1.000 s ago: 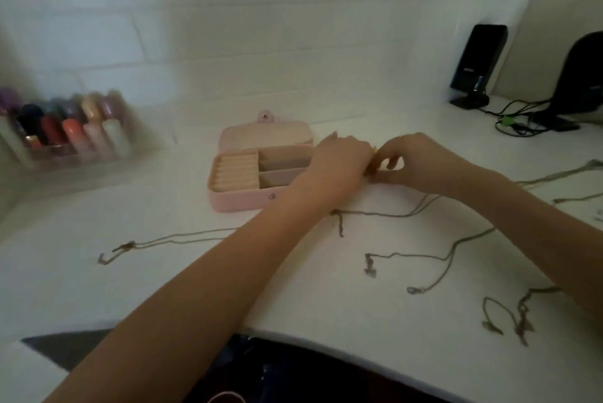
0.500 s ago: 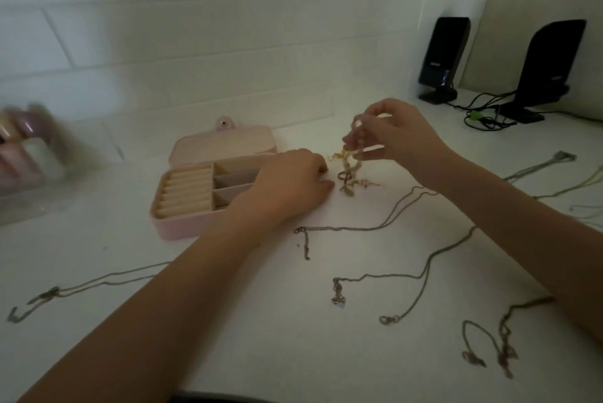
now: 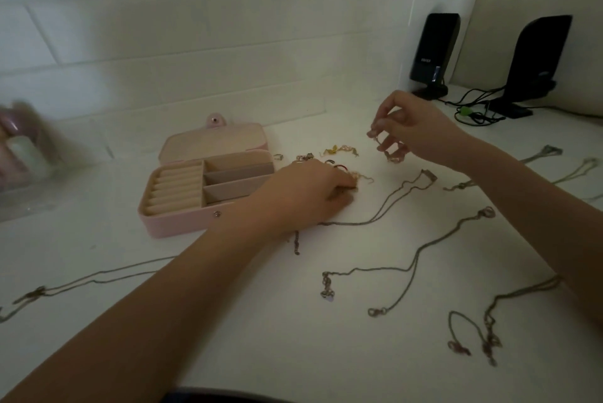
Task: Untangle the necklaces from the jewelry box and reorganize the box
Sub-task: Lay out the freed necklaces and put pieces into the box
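White table (image 3: 228, 321): pink jewelry box (image 3: 182, 223) (lid open).

Jewelry box (image 3: 182, 223): pale pink outside, cream/beige lining. Tabletop (image 3: 228, 321) white. Wall (image 3: 195, 44): white brick pattern. Necklaces (image 3: 385, 220) dull silver-grey. Small trinket (image 3: 339, 151) yellow-gold. Speakers (image 3: 434, 53) black w/ black cables (image 3: 473, 102), one green bit.

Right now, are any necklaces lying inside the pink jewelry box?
No, the open jewelry box shows only bare compartments, while the necklaces lie spread on the table.
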Demonstrator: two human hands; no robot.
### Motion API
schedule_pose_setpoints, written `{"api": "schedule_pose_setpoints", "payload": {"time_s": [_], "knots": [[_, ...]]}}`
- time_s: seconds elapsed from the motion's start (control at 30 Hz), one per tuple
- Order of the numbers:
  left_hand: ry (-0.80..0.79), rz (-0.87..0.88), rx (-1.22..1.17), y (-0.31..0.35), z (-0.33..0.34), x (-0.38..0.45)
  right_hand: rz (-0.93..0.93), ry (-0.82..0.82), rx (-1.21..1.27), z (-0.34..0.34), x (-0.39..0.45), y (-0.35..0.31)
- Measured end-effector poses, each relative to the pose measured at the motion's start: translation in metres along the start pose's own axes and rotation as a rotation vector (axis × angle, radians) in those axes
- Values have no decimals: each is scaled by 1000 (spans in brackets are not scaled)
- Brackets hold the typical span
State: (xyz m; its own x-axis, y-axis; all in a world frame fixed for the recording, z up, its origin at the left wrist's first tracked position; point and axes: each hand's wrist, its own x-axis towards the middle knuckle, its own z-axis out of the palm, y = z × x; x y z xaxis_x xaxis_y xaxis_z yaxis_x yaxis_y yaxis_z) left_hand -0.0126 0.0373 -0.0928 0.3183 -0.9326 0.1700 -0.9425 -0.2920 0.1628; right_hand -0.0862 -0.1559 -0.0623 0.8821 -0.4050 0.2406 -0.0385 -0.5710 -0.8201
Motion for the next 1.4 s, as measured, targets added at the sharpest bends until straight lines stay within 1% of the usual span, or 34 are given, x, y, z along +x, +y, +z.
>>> {"api": "schedule_pose_setpoints", "payload": {"time_s": [0.07,0.13,0.2,0.23,0.3,0.37,0.4,0.43,0.5,0.53,0.6,0.67,0.73,0.83,0.97,1.03,1.07,1.13,1.17,1.23,1.33,1.4], "knots": [[67,-50,-16,-6,1,3,13,-48,-110,-1,2,7],[146,-71,-46,-7,0,2,15,-106,-168,0,3,9],[279,-99,-147,-3,-1,1,-2,-141,-208,2,4,10],[375,-139,-277,-1,-2,0,-14,-147,-225,4,4,10],[531,-269,-648,2,-10,1,-39,-160,-275,5,3,11],[586,-366,-986,0,-17,2,-78,-177,-350,4,3,13],[587,-384,-1104,-1,-19,3,-102,-177,-376,3,3,13],[588,-392,-1168,-2,-21,2,-124,-164,-378,2,3,10],[605,-382,-1201,0,-22,2,-142,-129,-285,3,1,-3],[615,-365,-1218,1,-22,1,-126,-142,-195,4,-2,-11],[633,-343,-1267,2,-22,2,-44,-257,17,10,-8,-29],[638,-346,-1274,0,-22,3,54,-393,175,18,-14,-39],[644,-352,-1284,-2,-21,2,104,-446,288,27,-17,-40],[664,-341,-1304,-1,-22,2,136,-379,431,35,-17,-36],[673,-326,-1187,0,-23,0,174,-316,578,29,-14,-36],[657,-302,-1137,2,-22,0,172,-303,592,26,-14,-36],[652,-293,-1092,3,-21,0,159,-298,559,26,-14,-36],[646,-291,-1016,3,-21,0,110,-261,415,25,-14,-36],[642,-300,-1016,2,-21,0,79,-230,325,25,-14,-37],[623,-327,-1072,-1,-22,1,29,-178,219,23,-15,-39],[564,-386,-1104,-3,-22,3,-13,-164,211,23,-16,-40],[532,-398,-1197,0,-22,4,-16,-183,223,26,-16,-39]]}}
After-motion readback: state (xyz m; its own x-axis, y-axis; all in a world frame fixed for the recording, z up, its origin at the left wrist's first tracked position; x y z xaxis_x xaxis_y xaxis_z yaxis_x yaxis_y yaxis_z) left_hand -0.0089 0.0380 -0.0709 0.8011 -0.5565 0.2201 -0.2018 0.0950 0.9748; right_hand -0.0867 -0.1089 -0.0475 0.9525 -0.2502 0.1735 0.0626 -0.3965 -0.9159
